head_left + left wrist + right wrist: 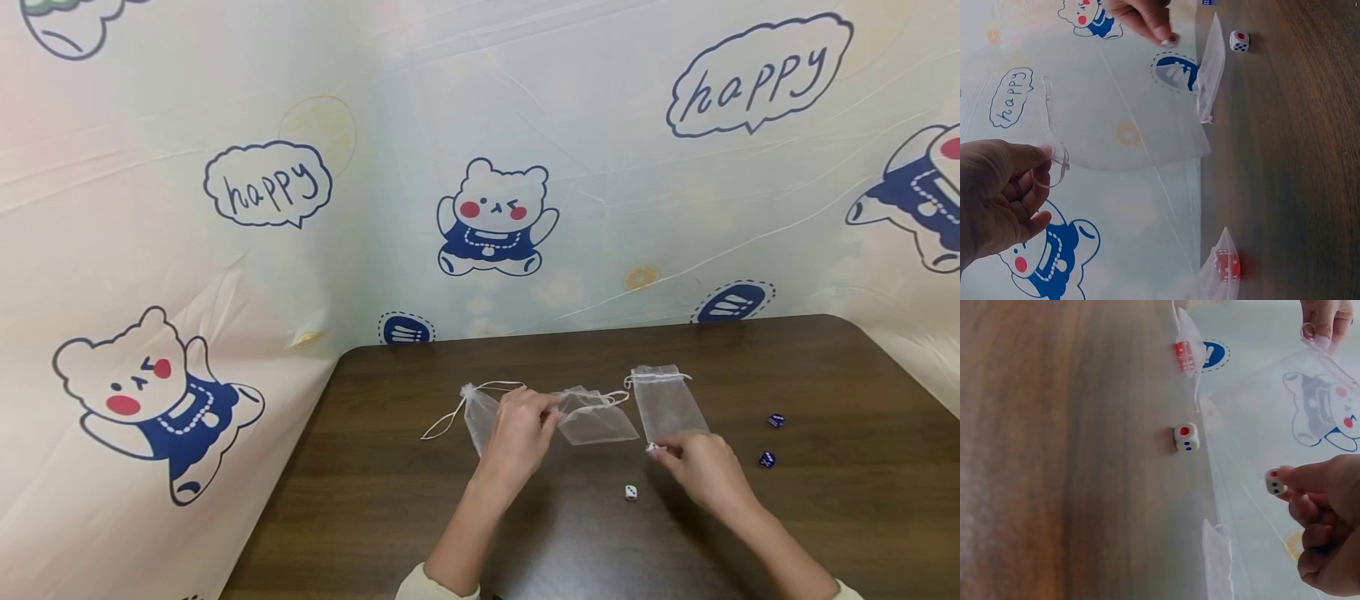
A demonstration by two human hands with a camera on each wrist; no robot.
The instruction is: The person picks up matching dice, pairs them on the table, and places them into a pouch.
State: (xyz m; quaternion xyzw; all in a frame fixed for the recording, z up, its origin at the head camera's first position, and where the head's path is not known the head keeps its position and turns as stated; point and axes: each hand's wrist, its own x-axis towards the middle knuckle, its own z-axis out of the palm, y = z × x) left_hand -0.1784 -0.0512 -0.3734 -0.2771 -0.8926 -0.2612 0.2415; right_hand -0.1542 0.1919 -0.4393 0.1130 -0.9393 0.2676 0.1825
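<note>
While the left hand point(519, 429) pinched a sheer drawstring bag point(600, 427), the right hand point(708, 472) gripped a white die point(1274, 482); a second die point(631, 492) sat on the counter point(352, 508).

backdrop point(405, 125): pale crinkly sheet, winking bears point(491, 242) + "happy" bubbles point(267, 185)
bench point(337, 508): dark woodgrain, rounded far corners
light: kinda soft sheen point(566, 542)

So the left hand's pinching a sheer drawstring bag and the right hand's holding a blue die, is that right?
Not quite: the right wrist view shows that the die in the right hand is white, not blue. The left hand is indeed pinching a sheer drawstring bag.
</note>
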